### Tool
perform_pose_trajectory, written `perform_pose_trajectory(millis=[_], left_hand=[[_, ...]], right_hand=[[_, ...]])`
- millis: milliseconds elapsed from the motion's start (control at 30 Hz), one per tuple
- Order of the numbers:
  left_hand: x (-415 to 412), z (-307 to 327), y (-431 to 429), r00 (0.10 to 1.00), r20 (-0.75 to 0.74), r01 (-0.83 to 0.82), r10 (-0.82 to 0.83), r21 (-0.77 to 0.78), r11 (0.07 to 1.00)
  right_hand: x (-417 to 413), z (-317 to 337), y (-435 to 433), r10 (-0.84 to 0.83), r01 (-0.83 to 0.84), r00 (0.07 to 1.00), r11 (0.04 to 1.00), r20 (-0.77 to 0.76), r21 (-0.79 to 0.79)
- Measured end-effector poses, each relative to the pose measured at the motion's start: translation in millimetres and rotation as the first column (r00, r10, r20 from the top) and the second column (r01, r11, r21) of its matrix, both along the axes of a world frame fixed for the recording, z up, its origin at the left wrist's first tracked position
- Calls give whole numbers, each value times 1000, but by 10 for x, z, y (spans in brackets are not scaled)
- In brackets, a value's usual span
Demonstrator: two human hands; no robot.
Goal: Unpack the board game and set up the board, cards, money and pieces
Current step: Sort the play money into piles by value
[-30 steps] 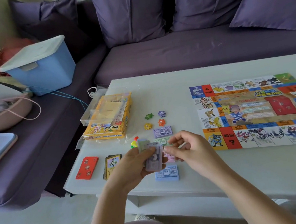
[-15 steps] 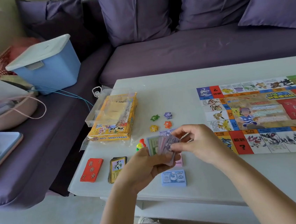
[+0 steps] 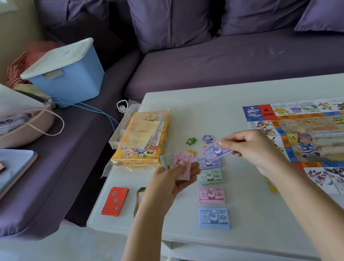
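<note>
Left grip [image 3: 173, 180]: the person's left hand is curling round a small fan of notes [image 3: 178, 161], green and pink, with the thumb pressing across their front.
Right grip [image 3: 253, 149]: the right hand is pinching a single purple note [image 3: 217, 150] between thumb and fingertips, holding it out flat towards the left grip.
Purple note: it is hanging in the air between the two grips, just over the purple stack [image 3: 209, 163], and I cannot tell whether it is touching it.
Money on the table: four stacks are lying in a column just right of the left grip, running towards the person: purple, then the green stack [image 3: 210, 176], the pink stack [image 3: 211, 194] and the blue stack [image 3: 214, 218].
Board [image 3: 321, 142]: it is lying open and flat beyond the right grip on its right side, with the right wrist crossing its near left corner.
Pieces: a green star piece [image 3: 191, 141] and a purple star piece [image 3: 206, 138] are sitting just beyond the held note.
Cards: a red card deck [image 3: 115, 201] is lying left of the left grip, and a dark card deck [image 3: 139, 197] is peeking out from behind the left wrist.
Box [image 3: 142, 142]: the yellow game box is resting beyond the left grip, near the table's far left corner.
Table [image 3: 206, 105]: the white table is carrying all of this in front of a purple sofa [image 3: 233, 60].
</note>
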State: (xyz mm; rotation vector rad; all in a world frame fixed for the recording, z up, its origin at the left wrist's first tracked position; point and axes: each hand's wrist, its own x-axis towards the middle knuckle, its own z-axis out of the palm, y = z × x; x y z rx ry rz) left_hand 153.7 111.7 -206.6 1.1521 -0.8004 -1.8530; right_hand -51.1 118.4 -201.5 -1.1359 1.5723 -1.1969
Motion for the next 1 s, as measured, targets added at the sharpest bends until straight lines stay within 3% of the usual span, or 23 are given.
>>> perform_pose_trajectory(millis=[133, 233, 567, 700, 1000], left_hand=[[38, -68, -146, 992, -30, -124, 125, 57, 991], [24, -97, -214, 988, -11, -153, 155, 88, 984], [-160, -133, -284, 995, 62, -85, 78, 112, 990], [-160, -155, -311, 992, 101, -93, 81, 111, 990], [-169, -173, -338, 989, 122, -97, 81, 129, 987]], right_hand=[[46, -175, -154, -79, 76, 996, 995, 46, 66], [104, -276, -232, -53, 54, 998, 992, -16, 110], [90, -394, -275, -4, 27, 988, 988, -153, 153], [63, -407, -261, -6, 44, 961, 990, -275, 131], [-43, -348, -239, 234, -161, 872, 967, -430, 200]])
